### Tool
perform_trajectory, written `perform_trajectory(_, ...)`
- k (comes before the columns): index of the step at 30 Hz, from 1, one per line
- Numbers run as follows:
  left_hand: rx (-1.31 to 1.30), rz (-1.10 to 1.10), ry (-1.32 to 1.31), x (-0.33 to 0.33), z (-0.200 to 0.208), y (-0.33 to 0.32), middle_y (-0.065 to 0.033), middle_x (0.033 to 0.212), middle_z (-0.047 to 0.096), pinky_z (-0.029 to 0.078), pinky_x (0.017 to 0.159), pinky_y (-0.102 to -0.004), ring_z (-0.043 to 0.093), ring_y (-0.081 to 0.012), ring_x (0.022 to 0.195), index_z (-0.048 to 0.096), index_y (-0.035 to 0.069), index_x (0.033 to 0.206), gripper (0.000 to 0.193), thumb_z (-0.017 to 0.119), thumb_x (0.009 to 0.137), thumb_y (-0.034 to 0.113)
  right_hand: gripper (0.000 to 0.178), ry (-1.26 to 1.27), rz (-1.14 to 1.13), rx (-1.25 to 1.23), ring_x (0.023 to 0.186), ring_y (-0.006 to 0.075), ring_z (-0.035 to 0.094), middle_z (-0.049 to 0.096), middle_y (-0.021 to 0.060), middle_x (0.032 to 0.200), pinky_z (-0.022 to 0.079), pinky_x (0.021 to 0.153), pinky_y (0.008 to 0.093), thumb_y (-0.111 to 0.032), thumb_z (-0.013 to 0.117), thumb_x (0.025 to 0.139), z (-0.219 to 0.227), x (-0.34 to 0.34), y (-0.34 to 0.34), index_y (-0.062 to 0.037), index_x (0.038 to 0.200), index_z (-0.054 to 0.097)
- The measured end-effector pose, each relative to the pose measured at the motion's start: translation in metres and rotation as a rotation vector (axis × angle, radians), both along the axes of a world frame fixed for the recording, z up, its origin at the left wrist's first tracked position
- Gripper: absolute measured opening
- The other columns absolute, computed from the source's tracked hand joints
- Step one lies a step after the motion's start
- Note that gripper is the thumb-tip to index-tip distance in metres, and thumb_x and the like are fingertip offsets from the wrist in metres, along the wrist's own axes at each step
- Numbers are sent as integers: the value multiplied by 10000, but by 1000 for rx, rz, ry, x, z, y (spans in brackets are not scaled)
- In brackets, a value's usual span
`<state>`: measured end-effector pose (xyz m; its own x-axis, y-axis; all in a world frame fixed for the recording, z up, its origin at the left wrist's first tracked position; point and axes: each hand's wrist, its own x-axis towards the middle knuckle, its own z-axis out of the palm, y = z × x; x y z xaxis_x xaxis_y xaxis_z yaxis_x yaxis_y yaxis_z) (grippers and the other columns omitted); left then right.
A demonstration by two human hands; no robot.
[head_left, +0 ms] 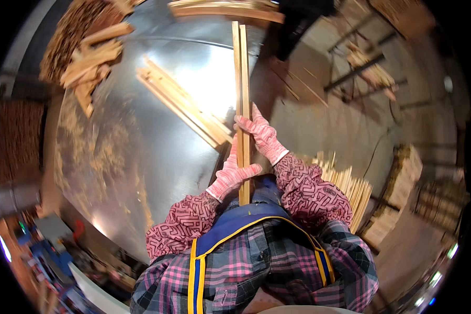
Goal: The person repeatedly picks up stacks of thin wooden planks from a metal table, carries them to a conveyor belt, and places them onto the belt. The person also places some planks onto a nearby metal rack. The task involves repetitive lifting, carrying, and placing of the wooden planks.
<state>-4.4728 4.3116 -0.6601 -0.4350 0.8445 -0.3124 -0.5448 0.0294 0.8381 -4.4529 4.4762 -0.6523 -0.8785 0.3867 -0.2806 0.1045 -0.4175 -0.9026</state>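
Two long, narrow wooden strips (239, 78) lie side by side, pointing away from my body. My left hand (233, 172), in a pink knit glove, grips them near their close end, thumb across the top. Farther along, my right hand (260, 133), gloved alike, is wrapped round the same strips from the right side. Their near ends reach down to my blue apron (246, 212). Left of the strips, several more wooden strips (180, 99) rest at a slant on the shiny metal table (157, 183).
Sawdust (102, 152) covers the table's left part. Short wood offcuts (94, 63) are heaped at the far left, and a wood stack (225, 10) lies at the far edge. Bundled strips (345, 183) stand to my right. A metal rack (358, 70) holds wood beyond the floor.
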Motion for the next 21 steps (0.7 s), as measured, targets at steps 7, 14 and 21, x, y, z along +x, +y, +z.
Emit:
perform_trajectory(7, -99, -570, -144, 43, 32, 81, -54, 1137, 634, 560, 826, -353, 639, -185, 955, 494, 79, 1392, 801, 857, 708, 283, 620, -370, -379, 226, 1132, 186, 625, 671, 115, 1245, 493, 943, 277, -454, 562, 1006, 14, 189, 90, -71, 1482, 455)
perform_trajectory(14, -155, -1020, -280, 109, 41, 160, -121, 1093, 661, 593, 764, -403, 665, -235, 877, 538, 2, 1307, 743, 840, 685, 273, 921, -767, -718, 740, 1393, 331, 405, 385, 153, 1541, 323, 1150, 427, -413, 734, 862, 21, 334, 89, -180, 1591, 222)
perform_trajectory(21, -316, -1363, -204, 141, 35, 188, -101, 1073, 645, 566, 709, -355, 655, -207, 850, 504, 16, 1349, 771, 849, 698, 245, 1039, -956, -538, 1492, 1454, 345, 284, 309, 132, 1568, 187, 1209, 529, -254, 786, 678, 18, 388, 58, -183, 1568, 255)
